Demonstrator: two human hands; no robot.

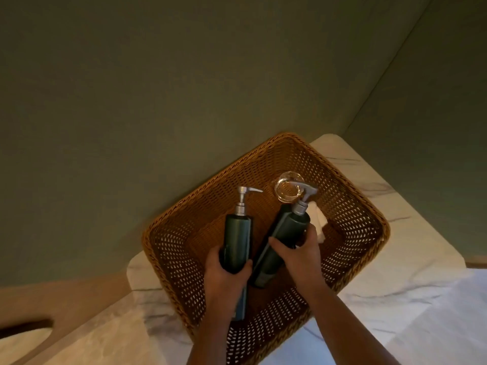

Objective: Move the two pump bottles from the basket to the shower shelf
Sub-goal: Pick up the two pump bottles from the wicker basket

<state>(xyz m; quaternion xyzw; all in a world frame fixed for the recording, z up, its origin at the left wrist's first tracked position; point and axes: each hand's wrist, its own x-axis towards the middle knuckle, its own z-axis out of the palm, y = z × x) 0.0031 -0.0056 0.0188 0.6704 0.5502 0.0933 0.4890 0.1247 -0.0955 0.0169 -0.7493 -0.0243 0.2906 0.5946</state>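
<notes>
Two dark green pump bottles with silver pump heads are over a brown wicker basket. My left hand grips the lower body of the left bottle, whose pump points away from me. My right hand wraps the middle of the right bottle, which leans with its pump toward the upper right. Whether either bottle still touches the basket floor I cannot tell. No shower shelf is in view.
A clear glass jar and a white cloth lie inside the basket behind the right bottle. The basket rests on a white marbled counter in a corner of grey-green walls. A wooden edge runs at lower left.
</notes>
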